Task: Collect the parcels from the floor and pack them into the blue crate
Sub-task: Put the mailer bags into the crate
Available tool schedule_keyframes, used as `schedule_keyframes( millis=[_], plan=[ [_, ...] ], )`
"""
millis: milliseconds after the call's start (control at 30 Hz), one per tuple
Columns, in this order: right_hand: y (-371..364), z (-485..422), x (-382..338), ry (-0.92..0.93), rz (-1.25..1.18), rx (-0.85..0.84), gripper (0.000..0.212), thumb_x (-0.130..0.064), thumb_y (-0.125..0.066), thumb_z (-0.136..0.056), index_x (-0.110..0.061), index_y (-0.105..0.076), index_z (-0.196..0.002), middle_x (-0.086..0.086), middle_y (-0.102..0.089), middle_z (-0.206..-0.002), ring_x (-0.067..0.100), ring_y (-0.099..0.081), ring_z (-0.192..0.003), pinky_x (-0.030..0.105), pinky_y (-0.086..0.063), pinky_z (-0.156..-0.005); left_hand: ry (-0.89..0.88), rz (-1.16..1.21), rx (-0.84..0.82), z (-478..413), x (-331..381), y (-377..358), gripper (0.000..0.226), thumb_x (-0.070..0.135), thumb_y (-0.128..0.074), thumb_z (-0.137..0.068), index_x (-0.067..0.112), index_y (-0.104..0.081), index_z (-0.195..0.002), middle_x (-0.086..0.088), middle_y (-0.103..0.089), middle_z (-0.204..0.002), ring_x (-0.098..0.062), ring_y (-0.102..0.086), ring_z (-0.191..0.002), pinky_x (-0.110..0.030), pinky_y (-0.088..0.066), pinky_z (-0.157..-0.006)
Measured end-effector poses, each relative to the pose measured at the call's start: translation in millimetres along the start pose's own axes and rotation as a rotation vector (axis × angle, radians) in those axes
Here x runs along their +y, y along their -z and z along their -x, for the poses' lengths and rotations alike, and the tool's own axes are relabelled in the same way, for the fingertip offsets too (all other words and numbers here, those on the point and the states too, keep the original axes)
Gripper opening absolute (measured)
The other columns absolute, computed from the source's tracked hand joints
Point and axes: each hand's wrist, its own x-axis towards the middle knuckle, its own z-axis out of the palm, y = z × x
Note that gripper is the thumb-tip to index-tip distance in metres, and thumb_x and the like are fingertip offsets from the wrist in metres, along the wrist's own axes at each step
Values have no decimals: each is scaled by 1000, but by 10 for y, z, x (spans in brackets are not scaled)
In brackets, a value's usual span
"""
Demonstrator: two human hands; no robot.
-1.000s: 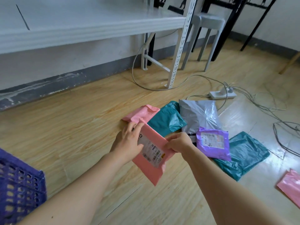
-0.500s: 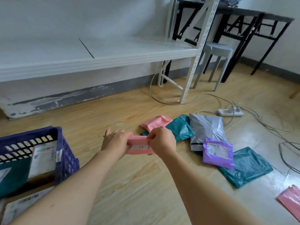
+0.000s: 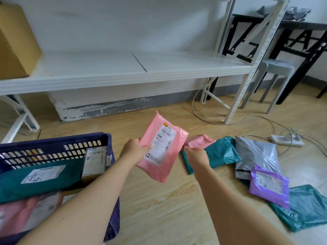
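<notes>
My left hand grips a pink parcel by its left edge, holding it up with its white label toward me, just right of the blue crate. My right hand hovers beside the parcel's right edge, fingers loosely curled and holding nothing. A teal parcel, a pink parcel and a labelled box lie in the crate. On the floor at right lie a pink parcel, a teal parcel, a grey parcel, a purple parcel and another teal parcel.
A white shelf rack runs along the wall, with a cardboard box on it and a post reaching the floor. A power strip with cables lies at right. Behind it stand a grey stool and a black table.
The pink parcel went from both hands to my left hand alone and now stands upright nearer the crate. My right hand let go. The view swung left, showing more of the crate.
</notes>
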Motion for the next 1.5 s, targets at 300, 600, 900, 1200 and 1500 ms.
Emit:
schedule_keyframes(
  millis=[300,600,900,1200,1500],
  plan=[
    [-727,225,-285,-36,-227,-269,20,-11,-55,-87,2,-67,-97,21,-68,-108,33,-66,-99,50,-52,-91,236,509,56,178,-409,490,35,25,-66,-87,3,-59,-114,-9,-64,-97,-22,-61,-79,-27,-51,-64],
    [-1402,552,-666,103,-153,-360,23,-3,-62,-82,-16,-61,-63,12,-69,-89,30,-67,-95,45,-54,-89,298,508,131,308,-967,1190,38,28,-65,-87,7,-60,-119,-9,-67,-102,-26,-64,-90,-35,-52,-74],
    [-2243,872,-876,217,32,-505,12,-8,-65,-82,-13,-74,-89,2,-62,-84,18,-55,-70,26,-46,-59,349,436,224,317,-1704,1781,36,33,-55,-93,11,-57,-121,-8,-62,-106,-26,-59,-94,-32,-47,-79],
    [-3103,1287,-973,240,102,-677,27,-2,-58,-84,-19,-65,-63,11,-72,-93,28,-69,-89,42,-58,-81,445,301,462,338,-2405,2350,19,18,-45,-94,8,-58,-86,-15,-52,-86,-21,-46,-79,-27,-30,-59],
    [-4084,1629,-702,292,264,-842,27,0,-46,-78,-5,-72,-82,18,-71,-96,34,-68,-92,45,-56,-84,602,118,477,336,-3091,2540,17,15,-53,-90,3,-64,-96,-14,-56,-88,-30,-56,-87,-27,-32,-70]
  ],
)
